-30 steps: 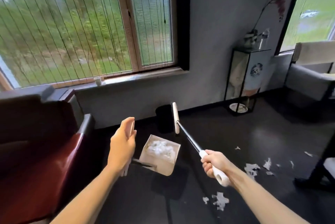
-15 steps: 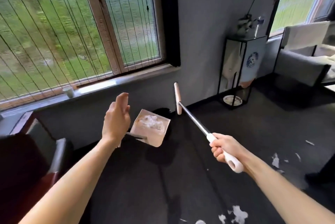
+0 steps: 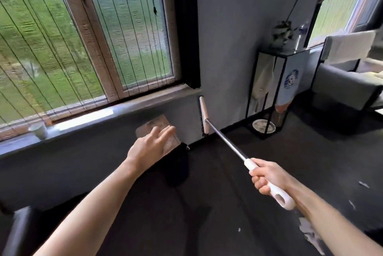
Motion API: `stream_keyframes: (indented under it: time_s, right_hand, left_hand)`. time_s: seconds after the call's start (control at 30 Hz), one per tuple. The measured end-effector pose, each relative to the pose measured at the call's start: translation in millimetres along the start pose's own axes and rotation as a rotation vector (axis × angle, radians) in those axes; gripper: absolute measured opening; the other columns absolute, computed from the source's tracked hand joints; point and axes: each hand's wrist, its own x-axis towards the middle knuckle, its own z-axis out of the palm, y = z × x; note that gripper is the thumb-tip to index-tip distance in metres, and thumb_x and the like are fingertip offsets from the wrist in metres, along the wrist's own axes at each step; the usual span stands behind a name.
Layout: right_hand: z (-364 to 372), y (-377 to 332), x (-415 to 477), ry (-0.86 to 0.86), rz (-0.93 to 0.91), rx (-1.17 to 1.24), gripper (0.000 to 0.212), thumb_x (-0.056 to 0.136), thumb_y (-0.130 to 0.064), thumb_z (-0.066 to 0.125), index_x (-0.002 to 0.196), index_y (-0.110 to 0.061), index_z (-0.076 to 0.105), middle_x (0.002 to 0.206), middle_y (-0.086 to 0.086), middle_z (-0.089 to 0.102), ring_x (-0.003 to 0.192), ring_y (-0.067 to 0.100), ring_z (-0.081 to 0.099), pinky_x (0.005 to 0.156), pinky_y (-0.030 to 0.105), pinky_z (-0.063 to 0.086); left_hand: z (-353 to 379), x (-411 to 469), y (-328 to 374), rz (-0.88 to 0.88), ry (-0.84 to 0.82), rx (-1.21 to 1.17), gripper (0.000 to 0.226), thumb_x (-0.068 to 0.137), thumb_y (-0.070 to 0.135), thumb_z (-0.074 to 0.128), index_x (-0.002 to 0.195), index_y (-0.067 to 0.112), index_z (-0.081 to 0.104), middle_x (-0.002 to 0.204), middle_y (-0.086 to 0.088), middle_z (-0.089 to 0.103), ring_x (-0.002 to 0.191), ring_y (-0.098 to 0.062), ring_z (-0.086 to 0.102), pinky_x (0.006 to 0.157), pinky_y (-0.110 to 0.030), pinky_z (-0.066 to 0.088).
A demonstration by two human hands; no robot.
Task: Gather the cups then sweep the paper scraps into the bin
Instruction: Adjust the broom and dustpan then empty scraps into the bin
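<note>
Tips the dustpan (image 3: 154,126) steeply over the black bin (image 3: 180,166) with the left grip (image 3: 152,147), mouth turned down and away, seemingly to shed whatever load it carries into the bin, set against the wall just below the window sill (image 3: 83,119); shows only straight fingers spread across the pan's back, the handle hidden behind the palm; cannot tell of any clamp on it, so cannot call that grip open or closed. Wraps the right grip (image 3: 266,177) fully round the white handle of the broom (image 3: 226,141), fingers curled tight; carries the broom head (image 3: 203,116) high, off the floor (image 3: 269,162) and close to the wall beside the bin, probably to hold the bristles clear of the pour and ready for a pass at the floor. Leaves paper scraps (image 3: 309,233) on the dark floor at lower right, some just beside the right forearm, others farther out toward the sofa (image 3: 342,81), well apart from the bin; points to sweeping only part done. Leaves one pale cup (image 3: 38,130) on the sill far to the left, apart from everything else; raises doubt over the gathering step, with no other cups in view. Risks spilling light scraps past the rim, given a narrow bin mouth under a wide pan; calls for a slow tilt.
</note>
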Motion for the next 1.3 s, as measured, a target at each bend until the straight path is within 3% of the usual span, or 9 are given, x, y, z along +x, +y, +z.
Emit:
stream_keyframes:
  time_s: [0.27, 0.33, 0.4, 0.53, 0.6, 0.67, 0.8, 1.0, 1.3]
  right_hand:
    - [2.2, -23.1, 44.5, 0.048, -0.025, 0.061, 0.026, 0.092, 0.008, 0.041, 0.1, -0.017, 0.042, 0.054, 0.0, 0.041, 0.037, 0.004, 0.034, 0.03, 0.014, 0.025]
    - [5.5, -31.3, 48.4, 0.056, -0.034, 0.084, 0.027, 0.092, 0.009, 0.04, 0.101, -0.017, 0.042, 0.056, 0.001, 0.038, 0.036, 0.004, 0.032, 0.03, 0.014, 0.024]
    - [4.7, -39.8, 50.6, 0.064, -0.045, 0.112, 0.028, 0.093, 0.009, 0.039, 0.104, -0.016, 0.043, 0.057, 0.002, 0.036, 0.035, 0.003, 0.032, 0.031, 0.013, 0.023]
    - [1.0, -51.7, 55.1, 0.077, -0.05, 0.122, 0.027, 0.093, 0.009, 0.039, 0.105, -0.014, 0.045, 0.061, 0.003, 0.035, 0.035, 0.003, 0.033, 0.031, 0.013, 0.024]
    - [0.1, -56.1, 58.6, 0.087, -0.062, 0.114, 0.026, 0.093, 0.009, 0.039, 0.105, -0.013, 0.047, 0.061, 0.003, 0.037, 0.036, 0.004, 0.034, 0.031, 0.014, 0.026]
    - [0.0, -59.4, 62.4, 0.092, -0.067, 0.115, 0.026, 0.093, 0.008, 0.04, 0.104, -0.014, 0.047, 0.061, 0.003, 0.037, 0.036, 0.004, 0.035, 0.031, 0.014, 0.027]
    - [-0.3, -55.9, 67.7, 0.091, -0.063, 0.11, 0.021, 0.093, 0.007, 0.041, 0.095, -0.014, 0.044, 0.062, 0.003, 0.039, 0.038, 0.004, 0.035, 0.032, 0.015, 0.028]
    - [0.9, -48.9, 69.4, 0.075, -0.054, 0.135, 0.023, 0.092, 0.007, 0.042, 0.081, -0.013, 0.043, 0.063, 0.003, 0.039, 0.038, 0.004, 0.035, 0.032, 0.015, 0.027]
    - [0.7, -36.9, 67.8, 0.034, -0.02, 0.188, 0.025, 0.093, 0.007, 0.041, 0.099, -0.017, 0.04, 0.063, 0.002, 0.037, 0.038, 0.004, 0.035, 0.033, 0.014, 0.027]
  left_hand:
    - [91.9, 17.6, -22.8, 0.182, -0.436, -0.002, 0.062, 0.089, 0.011, 0.04, 0.142, 0.036, 0.019, 0.111, 0.0, 0.041, 0.084, -0.026, 0.061, 0.062, -0.036, 0.048]
    - [98.0, 25.4, -26.9, 0.211, -0.454, -0.036, 0.045, 0.097, 0.035, 0.029, 0.142, 0.039, 0.024, 0.111, 0.0, 0.042, 0.085, -0.029, 0.061, 0.065, -0.038, 0.049]
    - [99.9, 37.6, -27.2, 0.175, -0.494, -0.106, 0.055, 0.09, 0.063, 0.012, 0.14, 0.046, 0.027, 0.106, 0.003, 0.045, 0.085, -0.029, 0.061, 0.072, -0.038, 0.052]
    - [106.1, 56.4, -15.3, -0.118, -0.583, -0.487, 0.055, 0.091, 0.063, 0.035, 0.139, 0.058, 0.009, 0.105, 0.007, 0.065, 0.095, -0.021, 0.063, 0.079, -0.03, 0.046]
    - [109.7, 65.1, -10.6, -0.23, -0.666, -0.49, 0.062, 0.087, 0.067, 0.039, 0.142, 0.042, 0.025, 0.104, 0.0, 0.067, 0.095, -0.021, 0.063, 0.078, -0.03, 0.046]
    - [111.5, 74.1, -6.1, -0.237, -0.733, -0.371, 0.054, 0.087, 0.068, 0.035, 0.109, 0.025, 0.06, 0.092, -0.003, 0.066, 0.08, -0.019, 0.063, 0.066, -0.029, 0.046]
    - [116.3, 76.3, 3.0, -0.075, -0.707, -0.166, 0.031, 0.095, 0.049, 0.037, 0.072, 0.029, 0.04, 0.085, -0.006, 0.065, 0.079, -0.029, 0.065, 0.068, -0.034, 0.048]
    - [137.2, 71.8, 11.7, 0.063, -0.657, 0.074, 0.058, 0.088, 0.064, 0.034, 0.105, 0.013, 0.055, 0.099, -0.001, 0.068, 0.091, -0.025, 0.066, 0.068, -0.029, 0.041]
    - [126.4, 72.7, 6.5, 0.163, -0.599, 0.169, 0.063, 0.087, 0.07, 0.031, 0.105, 0.014, 0.052, 0.097, -0.002, 0.069, 0.089, -0.027, 0.067, 0.063, -0.032, 0.037]
